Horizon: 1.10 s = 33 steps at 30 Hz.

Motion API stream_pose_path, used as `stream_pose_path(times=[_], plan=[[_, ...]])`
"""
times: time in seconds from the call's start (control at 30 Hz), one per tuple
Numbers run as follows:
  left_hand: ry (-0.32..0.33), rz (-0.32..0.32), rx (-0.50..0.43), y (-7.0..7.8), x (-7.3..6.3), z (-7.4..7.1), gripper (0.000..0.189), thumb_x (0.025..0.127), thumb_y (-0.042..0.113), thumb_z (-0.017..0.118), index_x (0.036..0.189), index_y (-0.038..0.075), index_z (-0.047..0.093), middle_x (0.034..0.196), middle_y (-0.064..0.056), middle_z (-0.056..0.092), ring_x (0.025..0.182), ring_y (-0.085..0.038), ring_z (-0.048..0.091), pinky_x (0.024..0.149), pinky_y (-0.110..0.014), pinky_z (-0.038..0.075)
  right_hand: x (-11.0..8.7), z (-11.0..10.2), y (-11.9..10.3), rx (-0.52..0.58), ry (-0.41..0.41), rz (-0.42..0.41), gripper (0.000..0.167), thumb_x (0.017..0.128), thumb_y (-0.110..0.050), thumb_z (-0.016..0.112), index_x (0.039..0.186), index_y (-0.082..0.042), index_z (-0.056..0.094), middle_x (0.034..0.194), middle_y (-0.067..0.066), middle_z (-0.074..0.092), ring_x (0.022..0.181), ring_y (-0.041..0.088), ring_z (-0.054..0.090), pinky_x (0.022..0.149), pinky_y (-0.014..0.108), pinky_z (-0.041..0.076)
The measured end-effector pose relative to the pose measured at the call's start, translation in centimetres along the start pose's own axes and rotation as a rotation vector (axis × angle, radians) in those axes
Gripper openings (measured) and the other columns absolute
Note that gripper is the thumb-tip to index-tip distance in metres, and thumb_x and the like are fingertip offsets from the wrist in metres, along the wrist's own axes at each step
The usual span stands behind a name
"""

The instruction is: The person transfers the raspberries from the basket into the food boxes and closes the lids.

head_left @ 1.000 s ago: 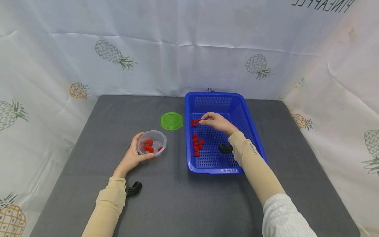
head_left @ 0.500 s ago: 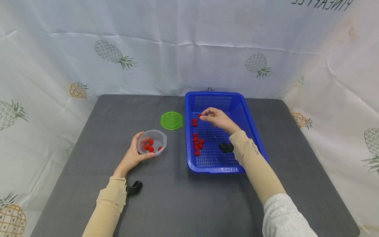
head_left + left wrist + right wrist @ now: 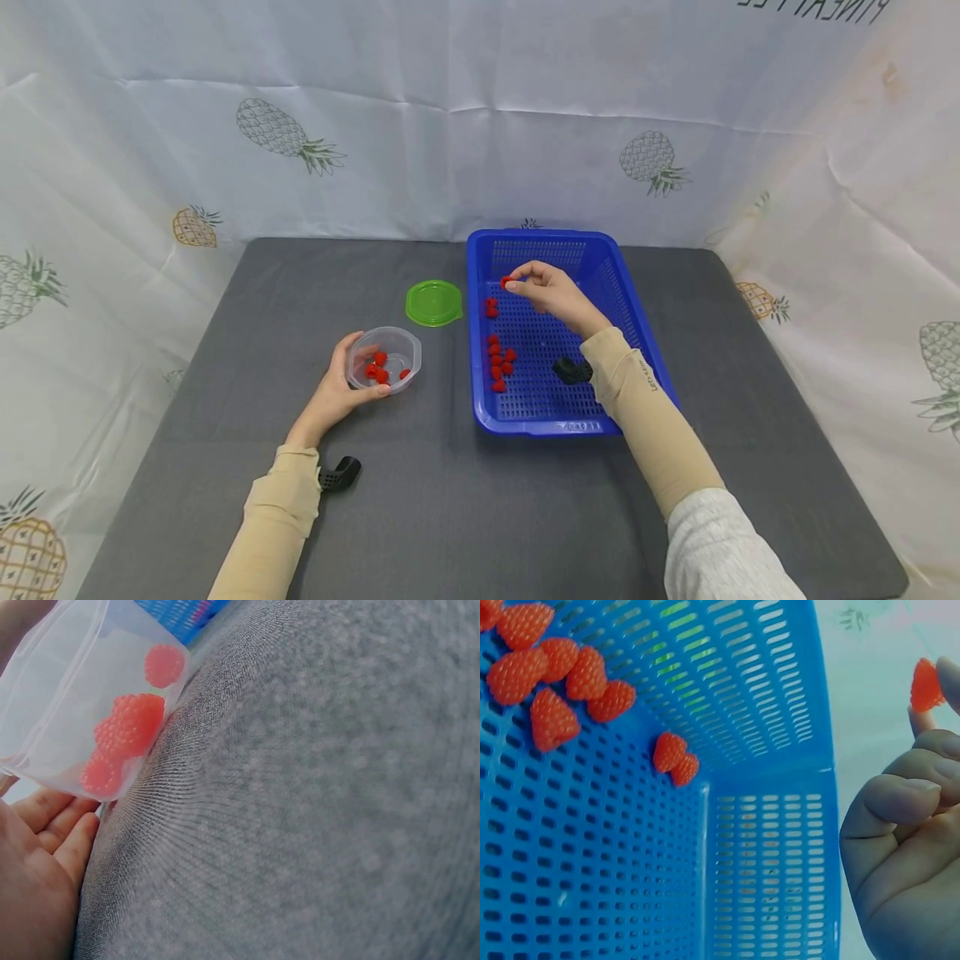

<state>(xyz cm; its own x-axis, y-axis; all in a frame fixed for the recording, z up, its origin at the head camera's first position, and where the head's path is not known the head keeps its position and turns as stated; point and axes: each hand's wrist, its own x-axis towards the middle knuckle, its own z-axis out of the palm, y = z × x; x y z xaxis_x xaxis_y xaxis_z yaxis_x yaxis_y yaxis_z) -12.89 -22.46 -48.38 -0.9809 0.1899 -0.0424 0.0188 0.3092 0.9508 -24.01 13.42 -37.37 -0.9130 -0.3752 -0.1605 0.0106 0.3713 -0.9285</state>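
Note:
My right hand (image 3: 553,293) pinches one red raspberry (image 3: 925,685) between thumb and forefinger, held above the far left part of the blue basket (image 3: 648,358). Its other fingers are curled in the right wrist view. Several more raspberries (image 3: 555,720) lie along the basket's left side, with a pair (image 3: 675,759) farther back near the corner. On the left, my left hand (image 3: 337,387) holds a clear plastic tub (image 3: 405,346), thumb at the near side and fingers round the far side. Several raspberries (image 3: 129,727) rest on the tub's bottom.
A green lid (image 3: 434,303) lies flat on the grey table (image 3: 420,517) between tub and basket. Black wrist mounts (image 3: 341,474) stick out from both sleeves. A pineapple-print cloth (image 3: 450,167) hangs behind and at both sides.
My right hand has risen away from the basket floor with the raspberry, moving slightly toward the far side. The left hand and tub stay in place.

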Motion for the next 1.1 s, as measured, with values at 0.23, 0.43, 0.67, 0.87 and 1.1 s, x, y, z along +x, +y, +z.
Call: stream_pose_path(times=[0.23,0.43,0.67,0.87,1.1], plan=[[0.005,-0.008,0.004,0.0,0.0,0.0,0.098,0.075,0.021,0.078,0.145,0.022,0.010,0.144,-0.012,0.040,0.133,-0.029,0.036,0.111,-0.053,0.020,-1.5,0.5,-2.5,0.041,0.012,-0.025,0.023,0.090,-0.029,0.061,0.108,-0.014,0.056,0.057,-0.005,0.037,0.051,0.012,0.031,0.058,0.027,0.033],[-0.001,-0.014,-0.002,0.0,0.0,0.0,0.098,0.075,0.021,0.078,0.145,0.022,0.010,0.145,-0.012,0.039,0.134,-0.029,0.035,0.112,-0.054,0.019,-2.0,1.3,-3.8,0.082,0.009,-0.062,0.019,0.090,-0.025,0.061,0.105,-0.015,0.057,0.057,-0.005,0.035,0.050,0.010,0.029,0.056,0.026,0.031],[-0.003,-0.017,-0.005,0.0,0.0,-0.1,0.097,0.076,0.021,0.078,0.145,0.022,0.010,0.145,-0.011,0.038,0.134,-0.029,0.035,0.112,-0.054,0.018,-1.7,2.3,-5.0,0.107,-0.013,-0.107,0.016,0.090,-0.023,0.062,0.103,-0.016,0.057,0.058,-0.006,0.037,0.050,0.009,0.030,0.056,0.024,0.031],[-0.002,-0.013,-0.003,0.0,-0.1,-0.1,0.098,0.076,0.021,0.078,0.145,0.022,0.009,0.145,-0.012,0.039,0.134,-0.029,0.035,0.112,-0.054,0.018,-1.4,3.1,-5.3,0.115,-0.032,-0.118,0.016,0.090,-0.023,0.062,0.104,-0.016,0.058,0.059,-0.006,0.037,0.051,0.010,0.029,0.056,0.025,0.031],[-0.004,-0.014,0.001,0.1,-0.1,-0.1,0.098,0.075,0.021,0.078,0.145,0.021,0.009,0.145,-0.012,0.039,0.134,-0.029,0.034,0.112,-0.054,0.018,0.1,3.9,-4.5,0.137,-0.044,-0.129,0.023,0.087,-0.029,0.066,0.105,-0.017,0.059,0.058,-0.005,0.039,0.051,0.011,0.031,0.054,0.025,0.032]])
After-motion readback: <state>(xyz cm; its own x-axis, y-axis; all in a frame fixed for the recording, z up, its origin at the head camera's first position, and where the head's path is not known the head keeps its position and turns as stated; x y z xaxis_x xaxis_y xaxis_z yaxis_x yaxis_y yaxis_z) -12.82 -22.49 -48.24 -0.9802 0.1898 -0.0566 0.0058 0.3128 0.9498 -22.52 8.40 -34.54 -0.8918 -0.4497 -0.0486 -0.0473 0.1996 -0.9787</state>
